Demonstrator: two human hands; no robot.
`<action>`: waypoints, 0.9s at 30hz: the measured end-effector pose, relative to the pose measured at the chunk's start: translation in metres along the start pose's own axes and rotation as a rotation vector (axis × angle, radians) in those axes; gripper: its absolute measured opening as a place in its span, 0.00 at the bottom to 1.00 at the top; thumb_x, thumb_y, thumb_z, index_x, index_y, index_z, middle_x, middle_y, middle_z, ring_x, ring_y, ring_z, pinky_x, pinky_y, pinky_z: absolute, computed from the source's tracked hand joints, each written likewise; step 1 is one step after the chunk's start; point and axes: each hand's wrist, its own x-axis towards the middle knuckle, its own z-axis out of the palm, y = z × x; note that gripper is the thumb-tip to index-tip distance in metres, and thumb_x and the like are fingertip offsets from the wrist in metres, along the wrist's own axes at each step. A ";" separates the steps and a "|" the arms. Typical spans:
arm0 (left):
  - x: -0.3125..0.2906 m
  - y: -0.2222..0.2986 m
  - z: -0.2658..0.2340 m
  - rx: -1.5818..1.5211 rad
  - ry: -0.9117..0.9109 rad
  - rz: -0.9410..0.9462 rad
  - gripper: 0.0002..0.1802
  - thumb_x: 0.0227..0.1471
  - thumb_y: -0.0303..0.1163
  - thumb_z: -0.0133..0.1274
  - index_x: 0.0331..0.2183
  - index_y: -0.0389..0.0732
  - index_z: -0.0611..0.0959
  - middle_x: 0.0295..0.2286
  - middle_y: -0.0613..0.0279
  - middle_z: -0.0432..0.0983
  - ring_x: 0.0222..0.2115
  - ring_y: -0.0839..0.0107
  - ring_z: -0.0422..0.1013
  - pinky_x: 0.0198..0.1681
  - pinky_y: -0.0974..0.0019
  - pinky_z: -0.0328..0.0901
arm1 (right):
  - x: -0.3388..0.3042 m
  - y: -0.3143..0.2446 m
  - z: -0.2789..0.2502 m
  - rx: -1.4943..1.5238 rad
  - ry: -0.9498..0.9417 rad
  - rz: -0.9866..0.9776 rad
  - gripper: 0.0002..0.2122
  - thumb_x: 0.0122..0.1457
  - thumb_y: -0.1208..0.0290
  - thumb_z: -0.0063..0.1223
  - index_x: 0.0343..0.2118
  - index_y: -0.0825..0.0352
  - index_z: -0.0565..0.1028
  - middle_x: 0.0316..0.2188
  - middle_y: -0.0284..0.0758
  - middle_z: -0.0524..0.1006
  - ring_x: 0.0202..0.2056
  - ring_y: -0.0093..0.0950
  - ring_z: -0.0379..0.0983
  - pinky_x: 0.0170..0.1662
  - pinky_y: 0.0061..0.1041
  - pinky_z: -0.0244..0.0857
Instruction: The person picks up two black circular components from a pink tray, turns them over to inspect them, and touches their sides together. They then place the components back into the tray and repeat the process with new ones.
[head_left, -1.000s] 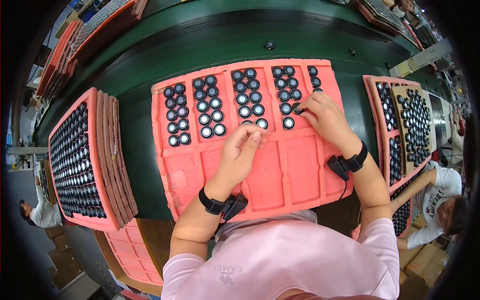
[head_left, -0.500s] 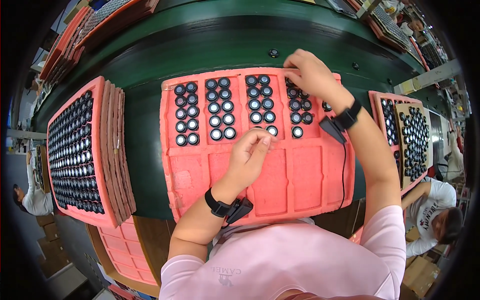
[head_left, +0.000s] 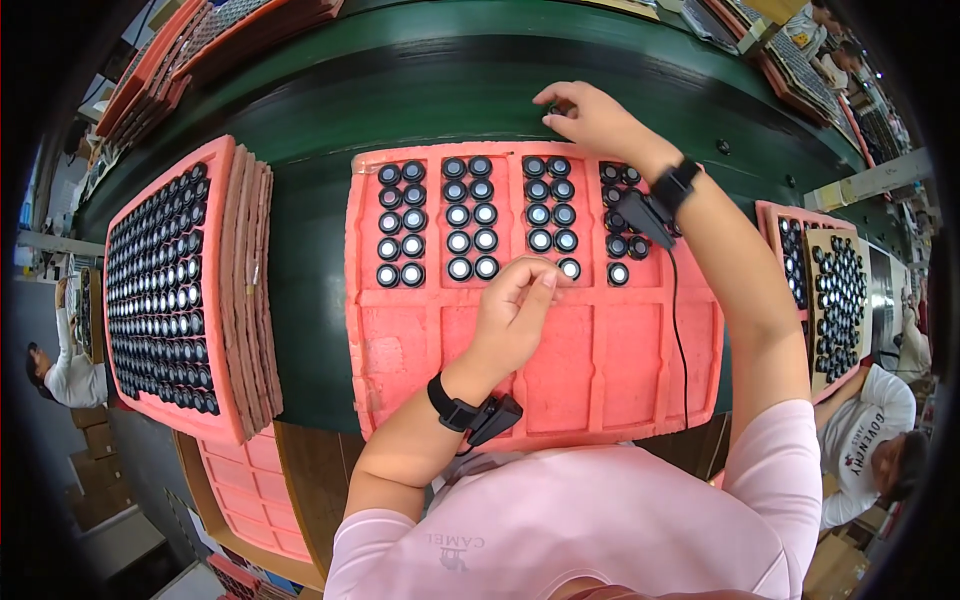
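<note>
A pink foam tray [head_left: 600, 370] lies in front of me on the dark green belt [head_left: 310, 110]. Its far half holds rows of small round black-and-silver parts [head_left: 470, 215]; the near compartments are bare. My left hand [head_left: 515, 310] rests over the tray's middle, fingertips pinched near the part at the end of a row [head_left: 568, 268]. My right hand [head_left: 595, 118] reaches past the tray's far edge onto the belt, fingers curled on a small dark part [head_left: 552, 108]. Both wrists wear black bands with wired clips.
A stack of pink trays [head_left: 170, 290] full of the same parts stands at the left. More filled trays [head_left: 825, 290] sit at the right, others along the belt's far side. Other people work at the left edge [head_left: 65, 370] and lower right [head_left: 880, 440].
My right hand has moved from the tray's right rows up past its far edge onto the belt. My left hand stays at the tray's middle, and another part now lies in the right rows.
</note>
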 end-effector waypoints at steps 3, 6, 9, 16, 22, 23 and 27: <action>-0.002 0.002 0.000 -0.072 0.010 0.010 0.06 0.62 0.26 0.44 0.37 0.35 0.76 0.36 0.60 0.74 0.34 0.77 0.69 0.39 0.71 0.66 | -0.056 -0.034 0.000 0.671 -0.035 0.018 0.14 0.60 0.70 0.53 0.48 0.67 0.74 0.40 0.31 0.75 0.36 0.22 0.72 0.43 0.23 0.68; -0.003 0.004 0.004 0.016 0.108 0.183 0.06 0.58 0.25 0.50 0.39 0.35 0.76 0.36 0.60 0.73 0.36 0.74 0.69 0.40 0.70 0.66 | -0.124 -0.057 0.010 1.096 -0.047 0.154 0.14 0.61 0.68 0.54 0.47 0.69 0.72 0.40 0.33 0.76 0.40 0.24 0.74 0.46 0.27 0.70; -0.003 0.014 0.010 0.162 0.121 0.330 0.11 0.53 0.23 0.56 0.40 0.36 0.76 0.37 0.59 0.71 0.38 0.72 0.68 0.41 0.69 0.66 | -0.172 -0.052 0.036 1.426 -0.123 0.133 0.13 0.61 0.68 0.54 0.45 0.69 0.71 0.41 0.35 0.76 0.43 0.26 0.74 0.48 0.29 0.70; -0.005 0.020 0.010 0.497 -0.096 0.491 0.18 0.42 0.21 0.63 0.39 0.37 0.79 0.37 0.58 0.71 0.38 0.66 0.68 0.43 0.66 0.65 | -0.211 -0.056 0.073 1.960 -0.158 0.176 0.10 0.61 0.72 0.53 0.43 0.69 0.72 0.41 0.34 0.77 0.42 0.24 0.75 0.47 0.26 0.70; -0.006 0.019 0.011 0.534 -0.157 0.451 0.14 0.40 0.20 0.63 0.35 0.38 0.82 0.37 0.57 0.72 0.39 0.65 0.69 0.42 0.66 0.65 | -0.217 -0.045 0.078 1.979 -0.215 0.106 0.12 0.61 0.70 0.55 0.45 0.69 0.70 0.41 0.35 0.76 0.43 0.26 0.74 0.48 0.26 0.68; -0.006 0.019 0.011 0.536 -0.167 0.442 0.15 0.40 0.20 0.63 0.35 0.38 0.82 0.37 0.57 0.72 0.39 0.65 0.69 0.42 0.66 0.65 | -0.217 -0.045 0.076 1.963 -0.219 0.113 0.14 0.60 0.69 0.56 0.45 0.69 0.69 0.40 0.35 0.76 0.44 0.26 0.74 0.49 0.27 0.68; -0.004 0.016 0.008 0.614 -0.183 0.511 0.16 0.40 0.19 0.63 0.36 0.38 0.82 0.38 0.56 0.72 0.39 0.64 0.69 0.43 0.65 0.65 | -0.220 -0.044 0.066 1.896 -0.232 0.165 0.16 0.59 0.72 0.57 0.47 0.69 0.68 0.41 0.35 0.74 0.46 0.26 0.72 0.50 0.28 0.66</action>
